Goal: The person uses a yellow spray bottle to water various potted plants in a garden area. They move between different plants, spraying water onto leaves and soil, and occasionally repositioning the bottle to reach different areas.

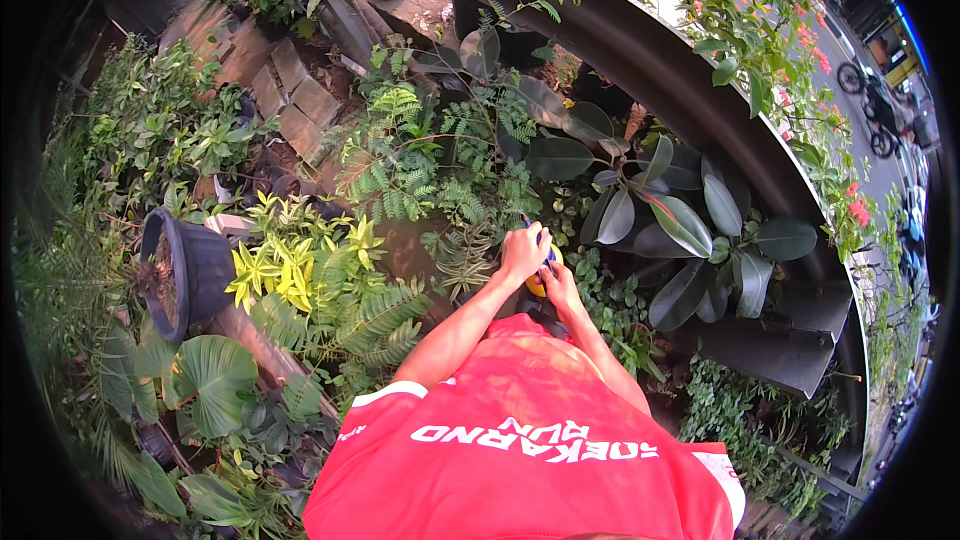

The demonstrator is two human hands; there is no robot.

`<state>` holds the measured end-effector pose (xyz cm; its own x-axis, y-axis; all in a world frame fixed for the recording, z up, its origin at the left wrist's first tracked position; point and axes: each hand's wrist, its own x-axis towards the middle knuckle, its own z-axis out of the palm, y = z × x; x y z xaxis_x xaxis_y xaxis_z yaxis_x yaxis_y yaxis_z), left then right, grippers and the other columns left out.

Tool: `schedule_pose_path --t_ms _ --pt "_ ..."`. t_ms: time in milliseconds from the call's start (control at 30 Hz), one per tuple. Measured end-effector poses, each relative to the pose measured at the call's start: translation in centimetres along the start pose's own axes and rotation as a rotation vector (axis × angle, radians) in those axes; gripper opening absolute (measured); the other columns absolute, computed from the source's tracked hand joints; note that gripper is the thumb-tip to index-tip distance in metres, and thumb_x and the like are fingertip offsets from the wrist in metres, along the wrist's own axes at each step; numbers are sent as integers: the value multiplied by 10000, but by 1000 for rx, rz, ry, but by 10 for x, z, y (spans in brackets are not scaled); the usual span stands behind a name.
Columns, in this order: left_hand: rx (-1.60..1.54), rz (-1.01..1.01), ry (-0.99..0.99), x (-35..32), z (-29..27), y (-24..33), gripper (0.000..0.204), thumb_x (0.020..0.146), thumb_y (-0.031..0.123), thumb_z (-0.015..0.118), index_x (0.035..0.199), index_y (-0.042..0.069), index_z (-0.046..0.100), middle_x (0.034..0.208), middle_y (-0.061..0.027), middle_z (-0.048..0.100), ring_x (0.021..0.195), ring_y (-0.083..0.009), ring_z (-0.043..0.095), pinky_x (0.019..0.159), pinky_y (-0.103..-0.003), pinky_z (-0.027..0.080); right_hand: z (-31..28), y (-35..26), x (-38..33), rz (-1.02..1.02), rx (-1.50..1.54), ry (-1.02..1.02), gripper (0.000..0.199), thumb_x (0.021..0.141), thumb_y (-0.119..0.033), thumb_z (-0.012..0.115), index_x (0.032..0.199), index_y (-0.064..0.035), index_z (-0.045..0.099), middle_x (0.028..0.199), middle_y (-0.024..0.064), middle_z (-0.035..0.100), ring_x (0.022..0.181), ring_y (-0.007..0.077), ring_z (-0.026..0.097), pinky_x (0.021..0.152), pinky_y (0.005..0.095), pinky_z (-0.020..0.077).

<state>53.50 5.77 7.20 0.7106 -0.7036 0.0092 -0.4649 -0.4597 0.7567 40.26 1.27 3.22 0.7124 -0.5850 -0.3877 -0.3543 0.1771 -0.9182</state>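
While two hands (522, 252) grasp one yellow-and-blue object (537, 286), one large dark pot (207, 275) sits well left.

big black pot (206, 278) | bright yellowy plant (287, 275) just right of it | huge leaf (215, 380) below it | motorbike (882, 110) waaay off to its right

Both grips (522, 252) (561, 285) at yellow-blue object (536, 286)

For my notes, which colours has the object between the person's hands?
The object shows yellow and blue; see the head view.
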Motion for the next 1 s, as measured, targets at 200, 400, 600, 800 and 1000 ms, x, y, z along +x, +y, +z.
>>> schedule_pose_path --t_ms 200,400,600,800,1000 --pt "30 -27 -84 3 -4 3 288 929 306 490 862 48 597 723 -214 649 744 -421 638 720 -517 491 2 -4 0 54 -19 0 203 956 -164 519 912 9 615 729 13 585 677 97 521 644 269 422" --pt "8 -97 -231 -2 10 -9 330 948 346 438 945 56 594 779 -238 655 779 -449 631 760 -537 487 1 -15 -10 215 -89 78 199 957 -154 520 894 5 621 717 14 586 651 95 515 617 259 409" --pt "-21 36 -64 4 5 14 290 934 299 490 865 33 581 700 -246 626 695 -437 629 635 -524 499 -4 -1 -3 21 21 69 213 954 -177 525 917 13 613 744 25 600 681 100 525 644 278 435" --pt "-11 69 -33 11 2 24 280 928 279 511 840 24 587 674 -221 632 655 -405 640 637 -507 517 -3 -3 0 -25 66 113 216 957 -175 518 935 23 602 754 29 604 700 98 527 656 276 432" --pt "-38 -73 -155 3 13 7 323 934 343 480 901 36 576 753 -251 643 764 -446 636 694 -530 509 -6 2 -6 107 -18 108 204 966 -177 524 919 2 610 729 15 592 657 91 507 624 263 407"
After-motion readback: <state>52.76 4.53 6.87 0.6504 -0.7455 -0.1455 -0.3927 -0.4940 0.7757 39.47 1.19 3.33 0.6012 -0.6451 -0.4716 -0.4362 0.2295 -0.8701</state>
